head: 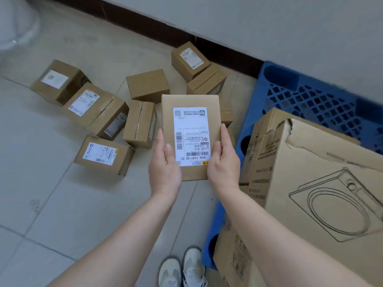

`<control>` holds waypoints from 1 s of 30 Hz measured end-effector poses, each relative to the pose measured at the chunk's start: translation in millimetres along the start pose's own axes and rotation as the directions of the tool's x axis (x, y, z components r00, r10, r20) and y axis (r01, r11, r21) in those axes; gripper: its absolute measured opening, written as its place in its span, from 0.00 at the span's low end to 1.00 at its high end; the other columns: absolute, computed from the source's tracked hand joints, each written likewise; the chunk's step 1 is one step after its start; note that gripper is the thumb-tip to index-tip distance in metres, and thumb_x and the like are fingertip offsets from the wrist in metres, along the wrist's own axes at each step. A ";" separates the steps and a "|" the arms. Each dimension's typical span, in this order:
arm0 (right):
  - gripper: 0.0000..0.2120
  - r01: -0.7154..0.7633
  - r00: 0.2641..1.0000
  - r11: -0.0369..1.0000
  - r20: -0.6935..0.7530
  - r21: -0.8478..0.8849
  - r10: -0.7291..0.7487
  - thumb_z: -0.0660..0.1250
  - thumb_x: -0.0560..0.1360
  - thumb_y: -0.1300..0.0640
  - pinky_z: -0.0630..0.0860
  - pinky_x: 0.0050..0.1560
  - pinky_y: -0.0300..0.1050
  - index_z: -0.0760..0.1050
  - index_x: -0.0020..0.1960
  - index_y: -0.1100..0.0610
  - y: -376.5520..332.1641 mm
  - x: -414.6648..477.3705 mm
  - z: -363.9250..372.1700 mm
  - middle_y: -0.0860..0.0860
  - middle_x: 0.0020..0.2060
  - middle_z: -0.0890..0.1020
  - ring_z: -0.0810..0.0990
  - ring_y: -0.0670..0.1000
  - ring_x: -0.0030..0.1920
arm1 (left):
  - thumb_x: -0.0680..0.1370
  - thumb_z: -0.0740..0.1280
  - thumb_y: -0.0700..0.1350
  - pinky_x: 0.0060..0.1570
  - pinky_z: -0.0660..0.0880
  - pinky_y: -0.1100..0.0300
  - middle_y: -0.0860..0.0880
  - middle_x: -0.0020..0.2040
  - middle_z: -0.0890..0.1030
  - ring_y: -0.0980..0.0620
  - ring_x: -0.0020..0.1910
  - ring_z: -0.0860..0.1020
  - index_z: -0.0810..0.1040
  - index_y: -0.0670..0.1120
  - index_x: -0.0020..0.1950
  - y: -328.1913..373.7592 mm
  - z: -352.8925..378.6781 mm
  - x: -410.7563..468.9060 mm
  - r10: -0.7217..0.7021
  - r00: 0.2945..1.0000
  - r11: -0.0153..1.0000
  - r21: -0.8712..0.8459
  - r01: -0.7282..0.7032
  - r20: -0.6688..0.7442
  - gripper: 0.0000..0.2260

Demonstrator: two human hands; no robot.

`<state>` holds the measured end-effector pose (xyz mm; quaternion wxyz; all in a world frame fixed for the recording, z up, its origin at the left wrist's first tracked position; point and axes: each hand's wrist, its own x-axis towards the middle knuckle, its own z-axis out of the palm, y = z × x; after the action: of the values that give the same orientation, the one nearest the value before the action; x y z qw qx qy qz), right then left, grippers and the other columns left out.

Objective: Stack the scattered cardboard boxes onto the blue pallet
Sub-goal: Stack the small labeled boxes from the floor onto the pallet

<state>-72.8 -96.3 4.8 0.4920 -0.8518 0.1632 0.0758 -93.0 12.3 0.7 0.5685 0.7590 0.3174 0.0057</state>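
Note:
I hold a small cardboard box (189,102) with a white shipping label up in front of me, above the floor. My left hand (164,166) grips its left edge and my right hand (222,162) grips its right edge, thumbs on the label side. Several more small cardboard boxes (103,156) lie scattered on the tiled floor behind and to the left of it. The blue pallet (310,104) lies at the right by the wall. On it stands a large torn cardboard box (323,183) with a washing machine drawing, with other big boxes (259,154) beside it.
A grey wall with a dark skirting board (165,32) runs behind the boxes. My two white shoes (182,270) stand on the tiles at the bottom. A blurred white object (14,23) sits at the top left.

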 end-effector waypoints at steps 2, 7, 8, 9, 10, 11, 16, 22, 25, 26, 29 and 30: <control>0.22 -0.008 0.999 1.000 -0.035 0.006 0.008 0.51 0.82 0.54 0.62 0.53 0.32 0.56 0.75 0.44 -15.6 -11.7 -24.0 0.38 0.59 0.72 0.70 0.40 0.57 | 0.83 0.51 0.46 0.57 0.57 0.74 0.58 0.73 0.66 0.61 0.70 0.63 0.59 0.55 0.76 24.5 -0.8 -16.3 0.014 1.000 1.000 -0.006 -0.014 0.023 0.20; 0.21 -0.003 0.988 0.999 -0.155 0.036 0.009 0.52 0.82 0.55 0.60 0.59 0.32 0.58 0.74 0.44 -39.2 -35.9 -86.4 0.41 0.70 0.68 0.67 0.44 0.68 | 0.83 0.51 0.46 0.59 0.59 0.72 0.58 0.72 0.67 0.62 0.69 0.65 0.59 0.55 0.76 81.8 5.2 -64.7 0.066 0.992 0.998 -0.022 -0.064 0.106 0.20; 0.21 -0.002 0.985 0.999 -0.172 0.036 0.008 0.52 0.82 0.55 0.59 0.59 0.31 0.58 0.74 0.45 -41.5 -39.9 -99.9 0.42 0.70 0.68 0.67 0.44 0.69 | 0.83 0.51 0.47 0.58 0.60 0.72 0.59 0.71 0.67 0.64 0.66 0.65 0.59 0.56 0.75 91.1 8.6 -74.5 0.080 0.989 0.997 -0.030 -0.077 0.120 0.20; 0.21 -0.001 0.982 0.999 -0.186 0.035 0.008 0.52 0.82 0.55 0.59 0.57 0.31 0.58 0.74 0.45 -42.8 -43.9 -113.5 0.43 0.70 0.68 0.67 0.45 0.68 | 0.83 0.52 0.46 0.56 0.60 0.73 0.59 0.70 0.68 0.66 0.62 0.65 0.59 0.56 0.75 99.4 13.1 -84.1 0.096 0.987 0.995 -0.037 -0.092 0.132 0.20; 0.21 -0.001 0.979 0.999 -0.201 0.034 0.008 0.52 0.82 0.55 0.59 0.56 0.32 0.58 0.74 0.45 -43.0 -47.5 -127.0 0.43 0.70 0.68 0.68 0.46 0.68 | 0.83 0.52 0.46 0.54 0.59 0.74 0.60 0.69 0.69 0.68 0.60 0.64 0.60 0.56 0.75 106.9 18.3 -94.1 0.108 0.984 0.994 -0.043 -0.103 0.145 0.20; 0.21 0.000 0.976 0.999 -0.218 0.035 0.008 0.52 0.82 0.55 0.60 0.56 0.33 0.58 0.74 0.45 -42.3 -51.2 -140.6 0.43 0.70 0.69 0.68 0.46 0.68 | 0.83 0.52 0.46 0.53 0.60 0.76 0.61 0.67 0.69 0.68 0.58 0.64 0.60 0.56 0.75 113.6 24.1 -104.2 0.117 0.980 0.993 -0.048 -0.110 0.159 0.20; 0.21 0.021 0.948 0.998 -0.319 0.051 -0.003 0.52 0.82 0.56 0.62 0.57 0.35 0.60 0.74 0.45 -25.2 -72.5 -215.3 0.43 0.69 0.70 0.69 0.46 0.67 | 0.83 0.52 0.46 0.46 0.58 0.85 0.65 0.62 0.67 0.68 0.61 0.64 0.60 0.55 0.75 136.5 66.5 -160.8 0.180 0.956 0.983 -0.082 -0.166 0.230 0.20; 0.21 -0.041 0.906 0.996 -0.417 0.075 0.069 0.51 0.82 0.56 0.66 0.53 0.39 0.59 0.74 0.44 23.5 -109.1 -319.1 0.43 0.67 0.73 0.73 0.48 0.62 | 0.83 0.52 0.47 0.53 0.59 0.79 0.69 0.61 0.64 0.71 0.60 0.63 0.60 0.59 0.74 150.0 137.2 -252.7 0.208 0.911 0.978 -0.110 -0.180 0.356 0.19; 0.21 -0.083 0.876 0.993 -0.469 0.081 0.111 0.52 0.82 0.56 0.68 0.57 0.45 0.60 0.74 0.44 54.4 -129.5 -374.0 0.49 0.64 0.76 0.74 0.52 0.59 | 0.83 0.53 0.47 0.54 0.60 0.77 0.69 0.62 0.66 0.71 0.59 0.65 0.60 0.59 0.74 153.9 174.5 -304.8 0.202 0.878 0.979 -0.115 -0.168 0.433 0.19; 0.21 -0.096 0.870 0.992 -0.479 0.077 0.121 0.52 0.82 0.56 0.69 0.58 0.44 0.59 0.74 0.43 63.8 -136.5 -391.8 0.48 0.65 0.75 0.74 0.51 0.60 | 0.83 0.53 0.47 0.58 0.60 0.75 0.67 0.64 0.66 0.70 0.63 0.64 0.60 0.58 0.74 154.8 186.8 -320.8 0.204 0.866 0.979 -0.122 -0.166 0.456 0.19; 0.21 -0.131 0.847 0.988 -0.508 0.084 0.156 0.51 0.82 0.55 0.68 0.54 0.41 0.59 0.74 0.43 88.5 -155.8 -442.7 0.47 0.66 0.74 0.73 0.45 0.57 | 0.83 0.53 0.45 0.63 0.56 0.74 0.64 0.67 0.65 0.70 0.65 0.60 0.60 0.56 0.75 158.4 221.4 -366.7 0.212 0.826 0.977 -0.141 -0.161 0.523 0.20; 0.21 -0.139 0.837 0.986 -0.521 0.096 0.169 0.52 0.82 0.56 0.68 0.54 0.42 0.60 0.74 0.44 95.5 -162.6 -459.3 0.46 0.64 0.75 0.73 0.46 0.56 | 0.83 0.53 0.45 0.63 0.56 0.74 0.64 0.69 0.64 0.70 0.65 0.59 0.60 0.56 0.75 159.6 232.6 -381.5 0.216 0.811 0.976 -0.145 -0.163 0.544 0.20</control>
<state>-273.0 -503.8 205.9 0.4437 -0.8102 0.3618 -0.1260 -235.8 -398.2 191.2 0.6667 0.7288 0.0604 -0.1441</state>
